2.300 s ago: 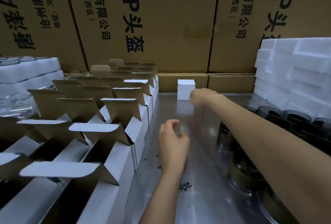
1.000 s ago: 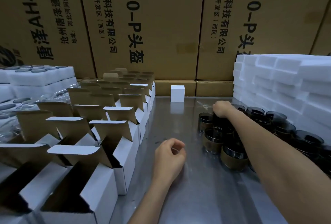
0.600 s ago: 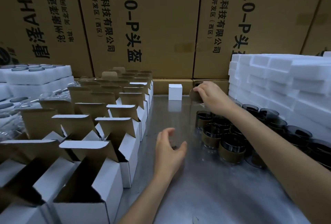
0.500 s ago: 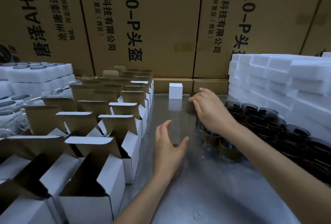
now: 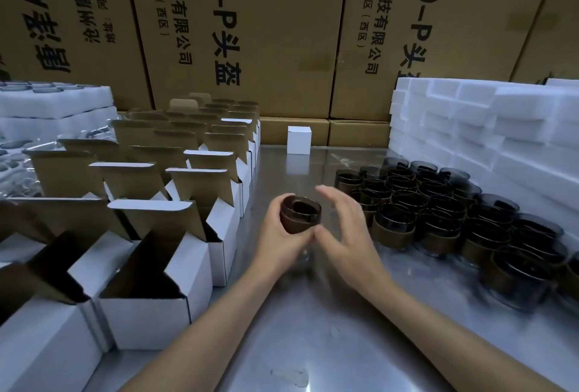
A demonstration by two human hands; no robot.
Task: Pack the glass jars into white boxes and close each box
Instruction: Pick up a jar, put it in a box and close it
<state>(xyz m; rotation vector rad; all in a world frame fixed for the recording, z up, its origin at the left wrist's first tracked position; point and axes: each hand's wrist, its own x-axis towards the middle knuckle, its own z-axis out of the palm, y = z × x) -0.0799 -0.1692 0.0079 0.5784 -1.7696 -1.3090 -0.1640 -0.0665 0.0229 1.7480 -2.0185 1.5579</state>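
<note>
Steel, dull and faintly reflective, makes up the tabletop (image 5: 313,329), which runs back to a wall of stacked brown cartons (image 5: 250,31) printed with black characters. White foam blocks (image 5: 485,128) are piled along the right edge, and foam trays (image 5: 53,103) sit at the far left. Rows of open white boxes (image 5: 175,235), flaps standing up, fill the left side; a crowd of dark glass jars (image 5: 438,213) with brown bands fills the right. Between them a bare lane of metal leads back to one closed white box (image 5: 299,140) near the cartons.

Over that lane the left hand (image 5: 279,235) is curled around a single jar (image 5: 300,214), held above the table (mouth up and tipped slightly toward the camera, its axis near upright). The right hand (image 5: 344,228) is just beside the jar with fingers spread and straight, its thumb tip at the jar's lower side; whether it touches is unclear.
</note>
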